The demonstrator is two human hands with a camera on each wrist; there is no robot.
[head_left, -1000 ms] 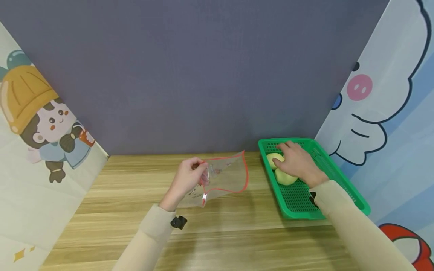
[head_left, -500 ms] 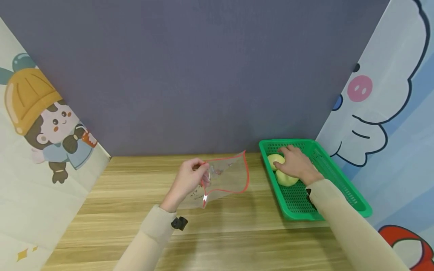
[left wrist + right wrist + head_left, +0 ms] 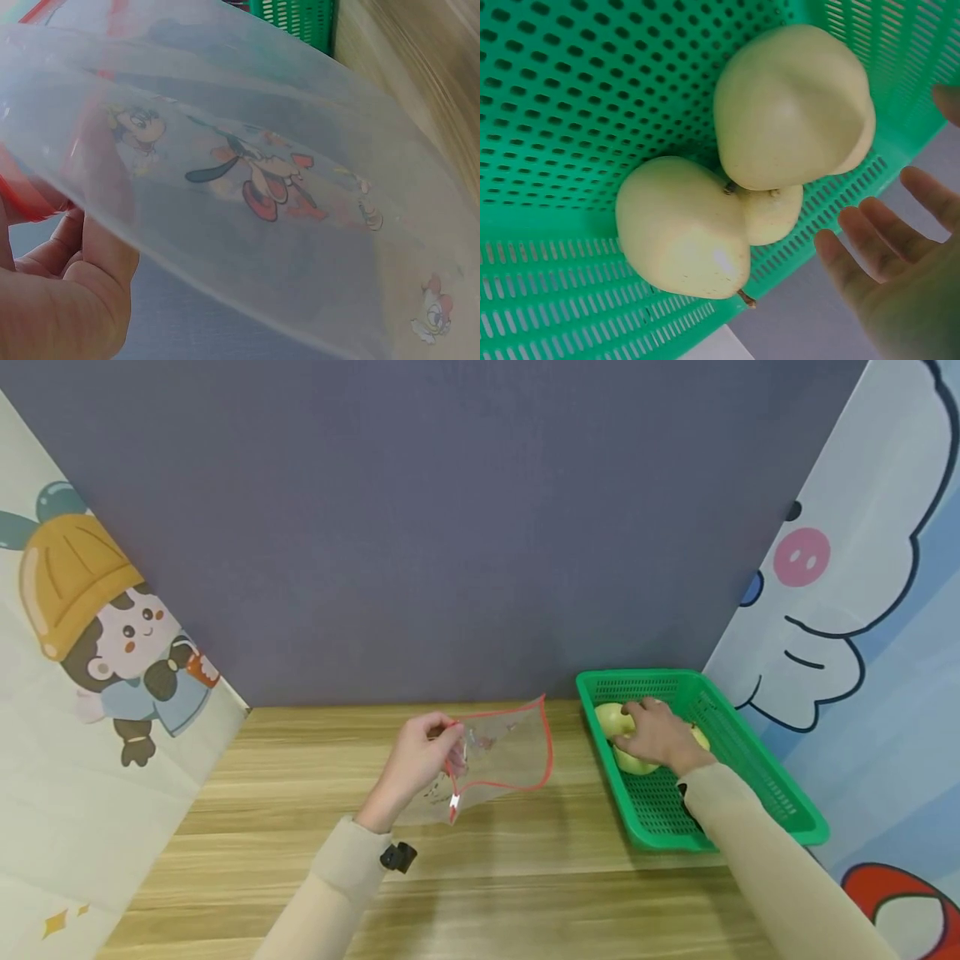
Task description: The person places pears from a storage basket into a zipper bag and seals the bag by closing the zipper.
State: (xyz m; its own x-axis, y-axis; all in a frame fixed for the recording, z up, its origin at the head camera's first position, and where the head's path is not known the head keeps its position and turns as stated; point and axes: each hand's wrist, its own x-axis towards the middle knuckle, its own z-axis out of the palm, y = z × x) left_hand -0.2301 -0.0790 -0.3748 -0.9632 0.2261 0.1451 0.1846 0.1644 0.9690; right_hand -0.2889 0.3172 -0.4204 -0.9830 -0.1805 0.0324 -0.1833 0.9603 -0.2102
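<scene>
My left hand (image 3: pixel 415 762) pinches the edge of a clear zip bag (image 3: pixel 510 752) with red trim and a white slider. In the left wrist view the bag (image 3: pixel 315 262) stands out from the fingers, cartoon figures printed on its film. My right hand (image 3: pixel 660 737) is over a green basket (image 3: pixel 637 837) of pale yellow pears. In the right wrist view its fingers (image 3: pixel 870 240) are spread loosely beside the pears, holding nothing. One pear (image 3: pixel 682 229) shows its stem; a larger pear (image 3: pixel 787 112) lies next to it, overlapping others behind.
The basket, with slotted walls, stands at the right of the wood-grain table (image 3: pixel 510 893), close to the grey back panel (image 3: pixel 450 543). Cartoon-printed side panels (image 3: pixel 832 643) rise on both sides.
My right hand has shifted slightly back toward me within the basket, and a pear now shows on its right side. The left hand keeps its hold on the bag.
</scene>
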